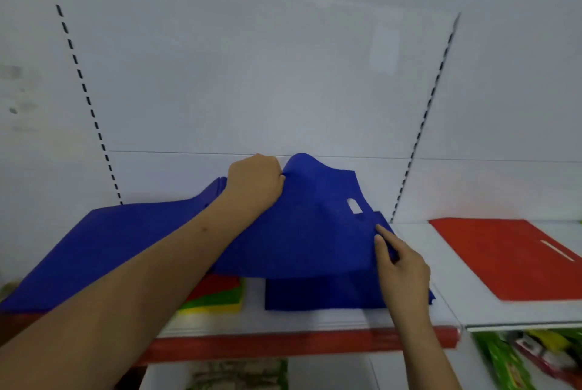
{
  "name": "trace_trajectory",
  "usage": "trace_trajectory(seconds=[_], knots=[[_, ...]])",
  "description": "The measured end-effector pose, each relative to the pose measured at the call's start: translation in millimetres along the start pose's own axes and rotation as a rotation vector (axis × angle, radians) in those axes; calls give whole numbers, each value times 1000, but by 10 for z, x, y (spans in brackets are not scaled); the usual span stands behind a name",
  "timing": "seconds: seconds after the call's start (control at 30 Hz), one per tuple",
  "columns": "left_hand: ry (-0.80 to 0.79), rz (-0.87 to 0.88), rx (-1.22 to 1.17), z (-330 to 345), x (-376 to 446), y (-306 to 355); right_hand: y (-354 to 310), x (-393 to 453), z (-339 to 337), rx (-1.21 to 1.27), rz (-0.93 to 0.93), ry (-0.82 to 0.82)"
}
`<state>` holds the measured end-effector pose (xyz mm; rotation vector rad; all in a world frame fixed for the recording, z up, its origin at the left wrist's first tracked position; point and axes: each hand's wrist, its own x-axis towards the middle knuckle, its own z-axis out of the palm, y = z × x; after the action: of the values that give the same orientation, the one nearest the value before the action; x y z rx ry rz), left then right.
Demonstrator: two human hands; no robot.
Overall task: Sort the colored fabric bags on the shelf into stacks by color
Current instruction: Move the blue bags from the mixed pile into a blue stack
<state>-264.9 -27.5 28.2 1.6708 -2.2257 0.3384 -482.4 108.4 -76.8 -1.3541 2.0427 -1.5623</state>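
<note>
I hold one blue bag (302, 232) above the blue stack (315, 295) on the shelf (419, 263): left hand (255, 181) fisted on its top edge, right hand (400, 263) pinching its side. Next, I lay it flat, edges aligned.

One head-worn wide-angle camera looks forward toward 12 o'clock and slightly down, close to the white shelf (419, 266), both forearms entering from 6 o'clock.

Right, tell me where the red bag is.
In the head view the red bag lies flat on the shelf at far right, apart from the blue bag that both hands hold near the middle.
</note>
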Motion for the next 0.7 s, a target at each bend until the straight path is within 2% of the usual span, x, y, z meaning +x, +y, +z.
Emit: trace_trajectory(seconds=[0.1, 0.23, 0.3, 0.4, 0.5, 0.6, 0.7], knots=[[-49, 16, 89, 169, -22, 438, 348, 98, -174, -101, -12, 75], [-163, 20, 203, 713, -186, 755, 753, 166, -292, -264, -94, 129], [-265, -44, 203, 1070, -281, 775, 957, 144, -283, -372, -98, 111], [-460, -191, 115, 1436, -493, 754, 1162, 55, -231, -462, -2, 78], [-416, -298, -31, 1569, -572, 712, 1189, 36, -238, -455, -26, 75], [-345, -328, -156, 1564, -534, 655, 1144, 58, -263, -490, -64, 30], [-343, -346, -235, 1575, -470, 603, 1136, 66, -254, -557, -86, -47]])
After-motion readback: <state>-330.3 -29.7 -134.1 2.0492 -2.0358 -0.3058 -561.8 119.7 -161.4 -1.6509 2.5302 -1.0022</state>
